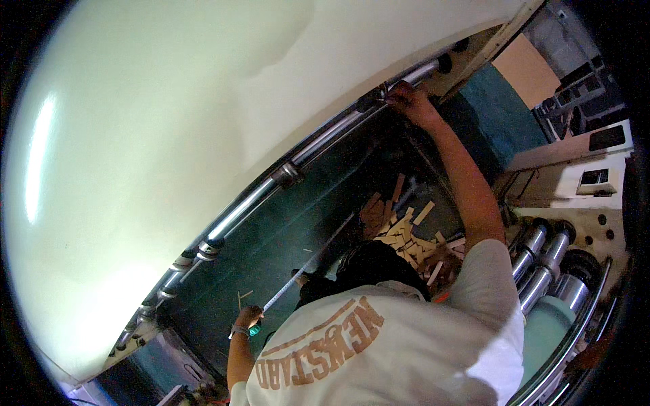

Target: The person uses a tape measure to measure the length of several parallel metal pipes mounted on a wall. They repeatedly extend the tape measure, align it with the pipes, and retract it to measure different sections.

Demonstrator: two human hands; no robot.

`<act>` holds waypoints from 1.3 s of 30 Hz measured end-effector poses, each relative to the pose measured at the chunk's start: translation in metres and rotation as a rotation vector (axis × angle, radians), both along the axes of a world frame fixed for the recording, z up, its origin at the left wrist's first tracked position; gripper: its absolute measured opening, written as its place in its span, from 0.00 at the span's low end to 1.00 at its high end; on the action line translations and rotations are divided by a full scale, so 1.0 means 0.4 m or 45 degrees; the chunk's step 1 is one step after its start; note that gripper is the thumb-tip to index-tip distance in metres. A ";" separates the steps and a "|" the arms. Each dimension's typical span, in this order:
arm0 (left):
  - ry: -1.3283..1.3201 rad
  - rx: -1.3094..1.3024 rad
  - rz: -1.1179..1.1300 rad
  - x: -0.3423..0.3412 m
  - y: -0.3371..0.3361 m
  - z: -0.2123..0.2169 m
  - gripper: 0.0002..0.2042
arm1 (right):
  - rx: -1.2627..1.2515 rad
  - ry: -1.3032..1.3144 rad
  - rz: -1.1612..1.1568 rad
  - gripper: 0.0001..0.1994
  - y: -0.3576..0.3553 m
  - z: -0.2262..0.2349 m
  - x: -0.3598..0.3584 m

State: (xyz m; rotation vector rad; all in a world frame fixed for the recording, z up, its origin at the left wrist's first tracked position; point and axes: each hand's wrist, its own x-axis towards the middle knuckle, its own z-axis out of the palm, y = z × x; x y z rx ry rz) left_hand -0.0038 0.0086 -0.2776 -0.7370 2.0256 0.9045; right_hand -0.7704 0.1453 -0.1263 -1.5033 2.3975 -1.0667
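My left hand (249,317), at the lower left with a band on its wrist, is closed around a teal tape measure (254,329). The pale tape blade (284,289) runs from it up and to the right over the dark green surface. At the upper right my right arm stretches to a long chrome rod (332,135). The fingers of my right hand (409,105) are bent at a dark collar (380,93) on that rod. Shadow hides what they grip there.
A large white curved panel (169,101) hangs over the rod. Wooden strips (406,233) lie piled on the dark floor. Thick chrome cylinders (542,267) and a pale green roller (547,331) stand at the right, near a cream machine frame (562,183). More collars (288,174) sit along the rod.
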 end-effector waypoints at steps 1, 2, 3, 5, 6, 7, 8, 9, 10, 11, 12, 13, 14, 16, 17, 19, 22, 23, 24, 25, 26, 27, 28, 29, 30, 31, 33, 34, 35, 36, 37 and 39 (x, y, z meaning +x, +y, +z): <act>0.062 0.060 0.167 0.081 0.010 -0.060 0.09 | 0.006 0.048 0.057 0.08 -0.026 0.011 0.002; 0.141 0.130 0.304 0.077 0.012 -0.066 0.09 | 0.022 0.113 0.083 0.08 -0.022 0.024 -0.004; 0.086 0.114 0.258 0.073 0.014 -0.074 0.09 | 0.013 0.129 0.107 0.08 -0.017 0.028 -0.012; -0.023 0.080 0.181 0.044 0.027 -0.074 0.10 | -0.007 0.162 0.168 0.08 -0.025 0.034 -0.023; -0.025 0.036 0.138 0.010 0.036 -0.051 0.10 | 0.058 0.116 0.157 0.08 -0.025 0.047 -0.021; -0.021 -0.005 0.082 -0.059 0.043 0.001 0.10 | 0.126 0.075 0.131 0.08 -0.010 0.075 -0.015; -0.025 -0.055 0.039 -0.090 0.051 0.039 0.10 | 0.185 0.026 0.119 0.09 -0.007 0.096 -0.009; -0.035 -0.008 0.122 -0.059 0.056 0.019 0.10 | 0.150 0.056 0.146 0.08 -0.014 0.106 -0.007; -0.044 0.039 0.208 -0.031 0.061 -0.005 0.10 | 0.115 0.086 0.174 0.08 -0.020 0.113 -0.005; -0.051 0.092 0.299 -0.001 0.073 -0.030 0.10 | 0.086 0.116 0.208 0.07 -0.035 0.113 -0.001; -0.025 0.046 0.224 -0.030 0.075 -0.012 0.09 | 0.092 0.105 0.194 0.08 -0.028 0.121 -0.004; 0.000 0.000 0.152 -0.059 0.077 0.005 0.09 | 0.099 0.094 0.182 0.08 -0.022 0.129 -0.005; 0.024 -0.051 0.082 -0.091 0.078 0.032 0.08 | 0.101 0.081 0.172 0.08 -0.020 0.133 -0.007; -0.035 -0.071 0.014 -0.101 0.081 0.040 0.08 | 0.125 -0.023 0.178 0.09 -0.021 0.124 -0.022; -0.066 -0.084 -0.021 -0.108 0.078 0.050 0.07 | 0.134 -0.075 0.179 0.10 -0.024 0.122 -0.032; -0.050 -0.083 -0.070 -0.149 0.078 0.088 0.07 | 0.177 0.043 0.205 0.10 -0.024 0.124 -0.044; -0.081 -0.091 -0.101 -0.187 0.082 0.122 0.08 | 0.396 0.156 0.242 0.13 -0.042 0.146 -0.052; -0.099 -0.093 -0.111 -0.186 0.082 0.131 0.08 | 0.496 0.183 0.249 0.16 -0.048 0.149 -0.056; -0.135 -0.018 0.105 -0.182 0.078 0.120 0.08 | 0.495 0.313 0.211 0.16 -0.045 0.137 -0.079; -0.170 0.056 0.318 -0.175 0.072 0.097 0.08 | 0.495 0.444 0.172 0.16 -0.041 0.116 -0.115; -0.209 0.126 0.542 -0.170 0.069 0.089 0.09 | 0.490 0.572 0.141 0.16 -0.050 0.116 -0.126; -0.138 -0.034 0.105 -0.209 0.068 0.127 0.09 | 0.486 0.701 0.109 0.17 -0.050 0.111 -0.128; -0.093 0.054 0.204 -0.158 0.060 0.073 0.09 | 0.489 0.359 0.206 0.16 -0.038 0.112 -0.134; -0.061 0.124 0.340 -0.062 0.068 0.008 0.09 | 0.467 0.010 0.339 0.16 -0.066 0.192 -0.083; -0.014 0.200 0.456 -0.005 0.068 -0.035 0.09 | 0.449 -0.331 0.449 0.16 -0.073 0.240 -0.055; 0.063 0.129 0.258 -0.011 0.061 -0.047 0.08 | 0.392 -0.168 0.315 0.16 -0.051 0.198 -0.057; -0.109 0.096 0.161 -0.188 0.046 0.054 0.08 | 0.299 0.183 0.018 0.18 0.013 0.004 -0.065; -0.199 0.063 0.125 -0.259 0.041 0.116 0.08 | 0.054 -0.041 -0.144 0.19 0.026 -0.108 -0.029; -0.070 0.015 0.046 -0.210 0.040 0.078 0.10 | -0.202 -0.276 -0.275 0.21 0.023 -0.178 0.030; -0.007 -0.007 0.009 -0.194 0.042 0.078 0.10 | -0.300 -0.672 -0.371 0.21 -0.020 -0.165 0.123; 0.056 -0.028 -0.045 -0.197 0.038 0.093 0.10 | -0.394 -1.067 -0.478 0.21 -0.070 -0.138 0.211; -0.091 -0.043 -0.091 -0.221 0.026 0.117 0.11 | -0.775 -1.388 -0.593 0.19 -0.124 -0.133 0.272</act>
